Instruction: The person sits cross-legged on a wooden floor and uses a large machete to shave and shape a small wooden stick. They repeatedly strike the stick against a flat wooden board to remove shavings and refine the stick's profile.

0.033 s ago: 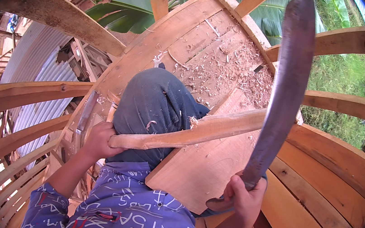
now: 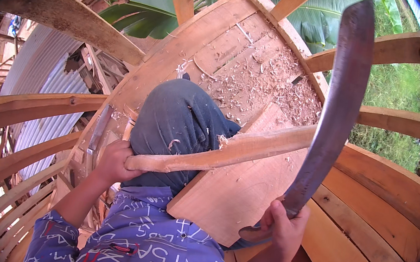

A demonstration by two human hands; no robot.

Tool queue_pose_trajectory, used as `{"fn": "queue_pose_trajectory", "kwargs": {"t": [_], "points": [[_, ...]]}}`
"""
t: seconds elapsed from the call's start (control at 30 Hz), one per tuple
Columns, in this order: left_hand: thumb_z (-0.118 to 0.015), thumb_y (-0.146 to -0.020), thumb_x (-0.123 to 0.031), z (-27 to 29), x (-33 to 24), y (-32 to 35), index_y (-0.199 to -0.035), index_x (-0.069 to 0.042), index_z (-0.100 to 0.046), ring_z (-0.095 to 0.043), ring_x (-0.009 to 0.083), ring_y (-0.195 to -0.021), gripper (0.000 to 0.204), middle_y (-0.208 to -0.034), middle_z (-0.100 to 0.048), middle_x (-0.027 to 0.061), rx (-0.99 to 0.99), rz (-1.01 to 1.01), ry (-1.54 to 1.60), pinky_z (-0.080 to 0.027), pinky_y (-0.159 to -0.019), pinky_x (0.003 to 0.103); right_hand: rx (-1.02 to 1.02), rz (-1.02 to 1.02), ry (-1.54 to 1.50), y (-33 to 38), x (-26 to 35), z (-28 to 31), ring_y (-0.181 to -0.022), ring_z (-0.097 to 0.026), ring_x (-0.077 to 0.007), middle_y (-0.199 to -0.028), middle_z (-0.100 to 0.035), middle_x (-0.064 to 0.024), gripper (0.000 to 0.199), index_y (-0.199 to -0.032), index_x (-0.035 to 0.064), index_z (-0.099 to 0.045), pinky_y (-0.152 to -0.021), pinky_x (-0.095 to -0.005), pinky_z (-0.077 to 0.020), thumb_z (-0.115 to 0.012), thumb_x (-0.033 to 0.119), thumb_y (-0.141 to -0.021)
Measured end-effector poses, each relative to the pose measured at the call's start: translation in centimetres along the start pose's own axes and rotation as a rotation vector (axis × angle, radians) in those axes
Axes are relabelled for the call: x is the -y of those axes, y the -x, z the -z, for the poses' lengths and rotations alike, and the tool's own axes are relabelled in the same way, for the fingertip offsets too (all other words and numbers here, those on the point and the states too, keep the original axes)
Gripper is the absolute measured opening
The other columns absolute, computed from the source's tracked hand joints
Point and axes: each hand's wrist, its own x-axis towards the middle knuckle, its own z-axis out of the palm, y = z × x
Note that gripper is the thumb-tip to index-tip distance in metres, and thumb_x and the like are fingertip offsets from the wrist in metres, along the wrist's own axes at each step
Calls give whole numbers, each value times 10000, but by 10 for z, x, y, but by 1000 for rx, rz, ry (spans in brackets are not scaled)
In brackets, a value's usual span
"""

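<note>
My left hand [image 2: 114,161] is closed around the near end of a long, slightly curved wooden piece [image 2: 228,151]. The piece lies across my knee in dark trousers [image 2: 179,122] and runs off to the right. My right hand [image 2: 282,229] grips the handle of a long curved machete [image 2: 344,84]. Its dark blade rises toward the top of the view and crosses in front of the far end of the wooden piece. A few shavings cling to the piece near my knee.
I sit inside a curved plank hull; a wide pale board [image 2: 245,187] lies under the piece. Wood shavings [image 2: 263,85] cover the planks ahead. Curved wooden ribs [image 2: 408,50] ring the space. Corrugated metal sheets [image 2: 42,84] lie left, with banana leaves [image 2: 146,13] beyond and grass [image 2: 404,87] on the right.
</note>
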Motion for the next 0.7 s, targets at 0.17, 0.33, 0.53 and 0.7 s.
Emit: {"fn": "queue_pose_trajectory", "kwargs": {"t": [0.17, 0.33, 0.53, 0.7], "points": [[-809, -560, -386, 5, -7, -5, -629, -51, -633, -555, 307, -619, 385, -643, -524, 107, -9, -11, -20, -443, -582, 413, 83, -113, 168, -1, -13, -17, -440, -467, -58, -544, -527, 3, 184, -736, -12, -593, -394, -225, -350, -671, 104, -856], [-802, -552, -378, 3, -3, -3, -646, -54, -634, -550, 308, -611, 377, -647, -527, 110, 11, 6, -13, -432, -570, 408, 254, -87, 331, 7, -38, -27, -479, -446, -21, -559, -490, 38, 202, -829, -45, -616, -407, -217, -333, -718, 129, -833], [-814, -542, -368, 1, -2, -2, -676, -58, -664, -562, 305, -623, 370, -660, -545, 107, -9, 2, 24, -451, -582, 400, -27, -45, 99, -3, 6, -26, -433, -411, -40, -529, -487, 15, 170, -737, -23, -577, -375, -227, -315, -666, 62, -855], [-816, -539, -368, 2, 0, -4, -680, -64, -667, -562, 303, -634, 367, -664, -553, 106, 15, -3, 17, -454, -588, 394, 76, -62, 248, -6, -15, -20, -416, -468, -83, -523, -504, -20, 169, -771, -13, -564, -379, -231, -350, -634, 101, -875]]}}
